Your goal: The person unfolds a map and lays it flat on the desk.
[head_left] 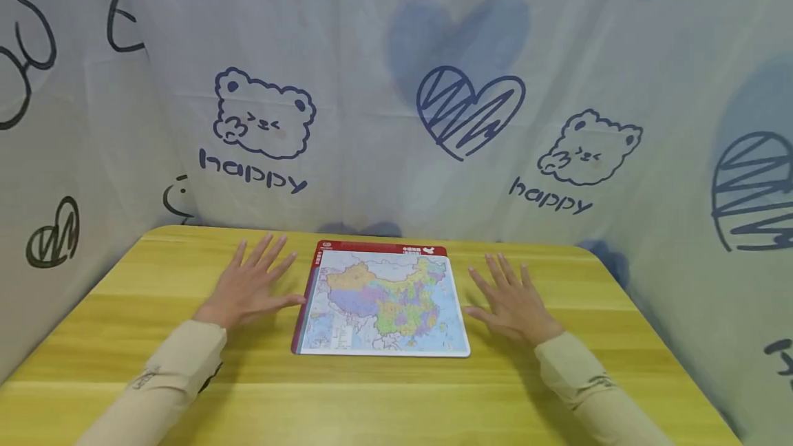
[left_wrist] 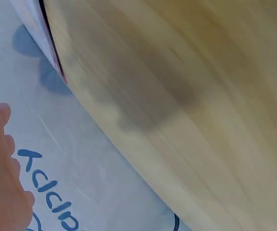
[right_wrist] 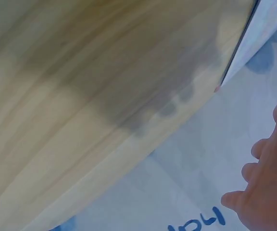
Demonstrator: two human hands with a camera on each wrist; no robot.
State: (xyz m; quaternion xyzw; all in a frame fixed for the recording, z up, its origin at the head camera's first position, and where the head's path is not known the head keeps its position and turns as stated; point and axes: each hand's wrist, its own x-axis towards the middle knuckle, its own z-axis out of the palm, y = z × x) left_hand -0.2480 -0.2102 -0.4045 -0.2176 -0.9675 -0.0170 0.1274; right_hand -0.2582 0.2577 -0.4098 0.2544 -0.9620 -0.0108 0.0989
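A flat rectangular board printed with a coloured map of China lies on the wooden table, a red band along its far edge. My left hand is spread to the left of it, thumb pointing at the board's left edge; whether the thumb touches it I cannot tell. On the other side, my right hand has its fingers spread, with the thumb close to the right edge. Neither hand holds anything. Each wrist view catches only part of a hand, the left and the right, and a sliver of the board.
The yellow wood-grain table ends at a pale cloth hanging behind it and along the sides, printed with hearts, bear faces and "happy". Hand shadows fall on the tabletop in both wrist views.
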